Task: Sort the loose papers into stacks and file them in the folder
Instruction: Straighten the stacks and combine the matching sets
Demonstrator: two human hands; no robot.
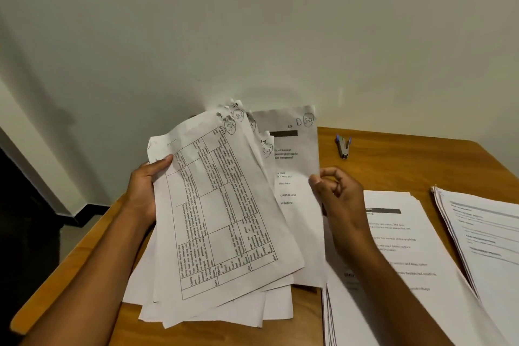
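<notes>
My left hand (146, 191) grips a fanned bundle of loose papers (222, 205) by its left edge, lifted off the wooden table (393, 154); the top sheet carries a printed table. My right hand (339, 194) pinches the right edge of one sheet (297, 146) at the back of the bundle, marked "S7" in a circle at its top corner. Under the bundle, more loose sheets (213, 312) lie in a messy pile on the table. Two sorted stacks lie to the right: a middle stack (407, 267) and a far-right stack (483, 233). No folder is visible.
A small stapler (344, 146) lies near the table's back edge, beyond my right hand. A plain wall rises right behind the table. The table's left edge runs diagonally, with the floor and a dark skirting beyond it.
</notes>
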